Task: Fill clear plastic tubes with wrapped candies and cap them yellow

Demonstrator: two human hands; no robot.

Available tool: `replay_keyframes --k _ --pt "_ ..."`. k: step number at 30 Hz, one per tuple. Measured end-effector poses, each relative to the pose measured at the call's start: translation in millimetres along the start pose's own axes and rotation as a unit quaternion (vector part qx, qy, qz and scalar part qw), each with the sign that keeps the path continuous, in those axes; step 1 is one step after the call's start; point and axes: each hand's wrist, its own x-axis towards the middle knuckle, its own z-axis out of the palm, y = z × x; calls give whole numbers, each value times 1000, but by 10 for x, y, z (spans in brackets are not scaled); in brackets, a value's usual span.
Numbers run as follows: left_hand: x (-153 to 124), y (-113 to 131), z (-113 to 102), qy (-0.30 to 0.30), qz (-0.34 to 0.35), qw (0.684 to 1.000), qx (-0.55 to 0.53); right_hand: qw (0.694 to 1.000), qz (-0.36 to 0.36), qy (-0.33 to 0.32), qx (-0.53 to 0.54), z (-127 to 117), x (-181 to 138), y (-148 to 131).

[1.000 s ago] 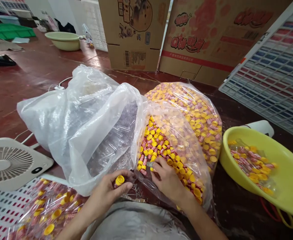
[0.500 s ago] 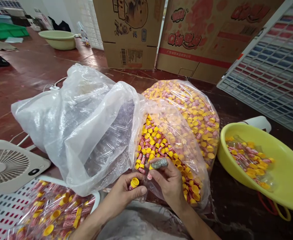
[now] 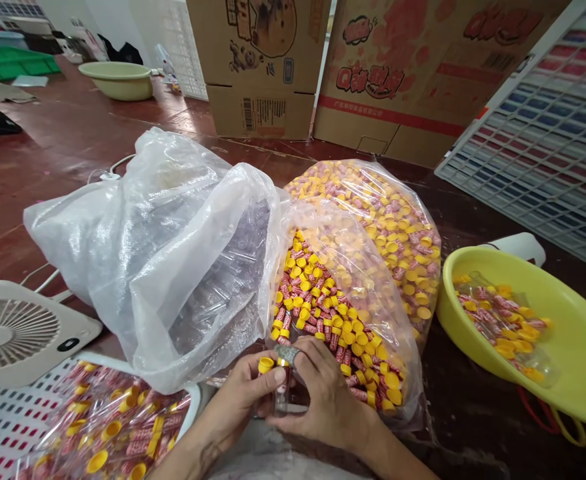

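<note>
In front of my lap, my left hand [image 3: 245, 390] is closed around clear plastic tubes [image 3: 281, 403]; one yellow cap [image 3: 266, 365] shows above its thumb. My right hand [image 3: 325, 393] meets it from the right, its fingers curled round the top and base of a tube. Grey wrapping [image 3: 287, 354] covers a finger of that hand, pressed over a second yellow cap [image 3: 283, 363]. Just behind the hands, an open clear bag [image 3: 393, 293] spills yellow-capped pieces with red-and-white patterned bodies [image 3: 323, 293]. A translucent white sack [image 3: 173, 267] of clear tubes lies open to the left.
A white perforated basket [image 3: 3, 420] with capped tubes sits front left, below a fan [image 3: 17, 330]. On the right stands a yellow basin [image 3: 573, 360] with more capped tubes. Cardboard boxes [image 3: 267, 67] and a white grid rack [image 3: 547, 140] stand behind.
My right hand has moved left and down from the bag's opening to my left hand, bringing a yellow-capped piece to the tubes. My left hand stays nearly in place.
</note>
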Motion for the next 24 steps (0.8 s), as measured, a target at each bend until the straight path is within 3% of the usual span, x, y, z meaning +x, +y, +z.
replay_keyframes --k 3,7,11,14,16,19,21,24 --pt "-52 -81 -168 9 -4 998 56 993 18 -101 57 -31 69 71" --pt "-108 -109 -344 55 23 991 123 989 116 -81 -41 58 240 200" --pt "-123 -69 -330 79 38 982 165 973 73 -124 -183 241 369 263" --pt "-105 -35 -269 109 60 976 177 970 52 -129 -197 287 352 298" --pt "-63 -20 -238 134 81 973 171 983 74 -87 -146 258 296 326" --pt "53 -15 -199 152 112 966 176 985 173 18 9 160 202 339" --pt "142 -21 -163 140 129 964 185 959 239 56 145 91 156 310" --pt "234 -26 -90 118 135 967 179 910 277 61 301 17 118 233"
